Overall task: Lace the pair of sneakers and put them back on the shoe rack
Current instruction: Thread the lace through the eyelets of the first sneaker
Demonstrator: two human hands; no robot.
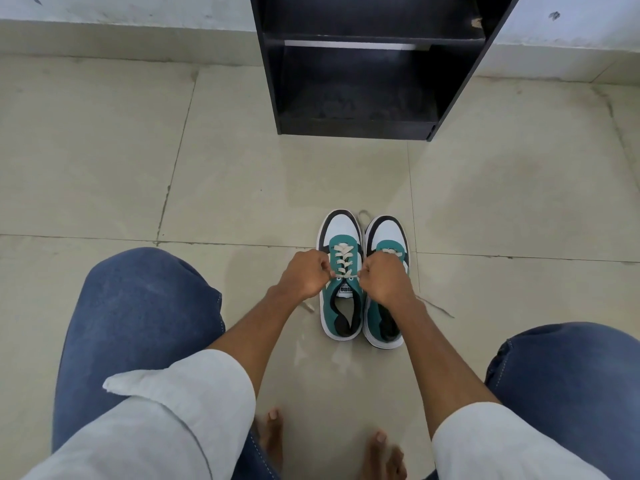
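Note:
Two green, white and black sneakers stand side by side on the tiled floor, toes pointing away from me. The left sneaker (341, 233) has a cream lace (343, 261) crossed up its front. My left hand (304, 275) pinches one lace end at the top eyelets, and my right hand (382, 277) pinches the other end. Both hands pull the lace ends apart sideways. My right hand covers much of the right sneaker (386, 237), whose lace shows only near the toe end. The black shoe rack (363, 128) stands ahead of the sneakers, its shelves bare.
I squat with my jeans-clad knees (138, 306) on either side and bare feet (381, 452) below. A loose lace end (436, 306) trails on the floor to the right of the sneakers, another lace end (307, 307) to the left. A white wall (121, 8) runs behind the rack.

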